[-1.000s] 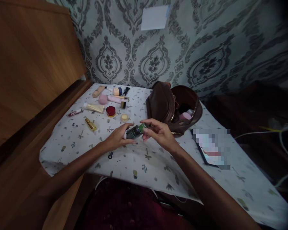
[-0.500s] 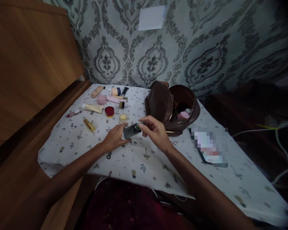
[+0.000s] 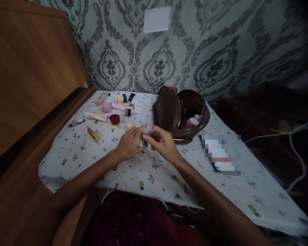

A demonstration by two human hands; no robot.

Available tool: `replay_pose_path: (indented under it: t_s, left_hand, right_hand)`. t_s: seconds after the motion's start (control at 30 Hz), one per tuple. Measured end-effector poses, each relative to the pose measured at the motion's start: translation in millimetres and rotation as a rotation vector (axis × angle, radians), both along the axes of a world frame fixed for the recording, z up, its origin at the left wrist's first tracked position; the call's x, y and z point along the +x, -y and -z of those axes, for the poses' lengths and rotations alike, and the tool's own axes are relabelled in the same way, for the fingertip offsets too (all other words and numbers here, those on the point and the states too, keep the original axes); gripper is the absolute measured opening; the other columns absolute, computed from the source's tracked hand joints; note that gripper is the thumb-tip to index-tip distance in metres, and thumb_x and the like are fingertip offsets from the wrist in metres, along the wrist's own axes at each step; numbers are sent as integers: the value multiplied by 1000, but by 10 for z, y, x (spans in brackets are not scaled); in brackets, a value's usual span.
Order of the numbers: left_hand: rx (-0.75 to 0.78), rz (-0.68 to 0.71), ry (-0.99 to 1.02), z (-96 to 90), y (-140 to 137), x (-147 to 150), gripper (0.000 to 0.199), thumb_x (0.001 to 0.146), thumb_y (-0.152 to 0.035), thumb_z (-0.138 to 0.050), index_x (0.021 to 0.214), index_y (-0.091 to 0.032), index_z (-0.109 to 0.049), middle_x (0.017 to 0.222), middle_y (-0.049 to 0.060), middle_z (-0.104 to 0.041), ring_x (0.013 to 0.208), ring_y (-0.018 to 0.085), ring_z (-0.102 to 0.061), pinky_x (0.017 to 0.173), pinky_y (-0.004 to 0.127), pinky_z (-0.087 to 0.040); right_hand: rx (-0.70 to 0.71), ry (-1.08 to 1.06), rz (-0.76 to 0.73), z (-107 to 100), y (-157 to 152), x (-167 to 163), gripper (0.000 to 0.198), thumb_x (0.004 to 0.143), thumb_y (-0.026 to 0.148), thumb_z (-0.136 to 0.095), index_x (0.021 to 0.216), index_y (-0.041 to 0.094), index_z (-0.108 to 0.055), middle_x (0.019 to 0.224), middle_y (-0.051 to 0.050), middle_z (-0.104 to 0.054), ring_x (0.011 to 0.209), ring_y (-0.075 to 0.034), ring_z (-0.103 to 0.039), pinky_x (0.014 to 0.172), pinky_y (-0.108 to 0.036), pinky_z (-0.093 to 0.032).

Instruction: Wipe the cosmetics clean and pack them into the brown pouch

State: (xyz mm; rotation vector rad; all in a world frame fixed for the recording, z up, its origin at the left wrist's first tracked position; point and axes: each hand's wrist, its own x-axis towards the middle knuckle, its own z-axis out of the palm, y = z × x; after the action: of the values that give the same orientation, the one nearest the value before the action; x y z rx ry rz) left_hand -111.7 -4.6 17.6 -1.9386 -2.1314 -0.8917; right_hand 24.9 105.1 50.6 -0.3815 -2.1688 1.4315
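Observation:
A small dark bottle (image 3: 145, 138) is between my two hands above the cloth, mostly covered by fingers. My left hand (image 3: 130, 141) wraps round its body from the left. From the right, the thumb and fingers of my right hand (image 3: 162, 140) close on its near end. Just beyond my left hand lies a small pale yellow jar (image 3: 129, 125). A red round jar (image 3: 115, 119) and a gold tube (image 3: 93, 134) lie farther left.
An open brown bag (image 3: 166, 107) with a pink item (image 3: 192, 121) inside stands behind my right hand. Back left lie a cream tube (image 3: 97, 117), a pink brush (image 3: 106, 107) and a beige bottle (image 3: 101, 99). A blurred-out flat object (image 3: 219, 153) lies at right. A wooden cabinet (image 3: 33, 58) borders the left.
My right fingers have closed in on the bottle's end, and my hands are nearer together. The bottle has turned and less of it shows. The view has shifted slightly.

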Motion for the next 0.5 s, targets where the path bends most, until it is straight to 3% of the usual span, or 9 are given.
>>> replay_pose_path:
  t_s: [0.17,0.3,0.4,0.5]
  left_hand:
    - [-153,-25,65,123,71,-243,76,80,-38,-71,142,-16,-33,135,15,-56,118,30,-60,97,43,-50]
    - [-78,23,45,35,98,-184,74,82,-36,-69,142,-14,-32,136,18,-54,123,31,-55,101,45,-47]
    - [18,23,-9,-55,44,-48,68,83,-29,-64,142,-14,-33,127,16,-59,117,30,-58,99,45,-48]
    - [21,19,-25,-68,-11,4,61,83,-28,-62,138,-16,-39,120,14,-64,110,29,-62,95,44,-51]
  right_hand:
    - [-49,-2,-199,-7,-128,85,42,85,49,-65,113,18,-61,71,3,-55,55,-11,-53,54,-25,-45]
    - [-7,-31,-146,-6,-123,54,33,83,46,-68,99,19,-61,67,5,-51,57,-11,-49,54,-24,-40]
    - [73,-47,-54,-13,-38,8,27,79,42,-71,86,20,-56,63,6,-50,58,-11,-45,55,-24,-36]
    - [98,-54,5,-52,29,15,24,81,38,-67,80,21,-51,60,6,-49,56,-10,-43,54,-23,-35]
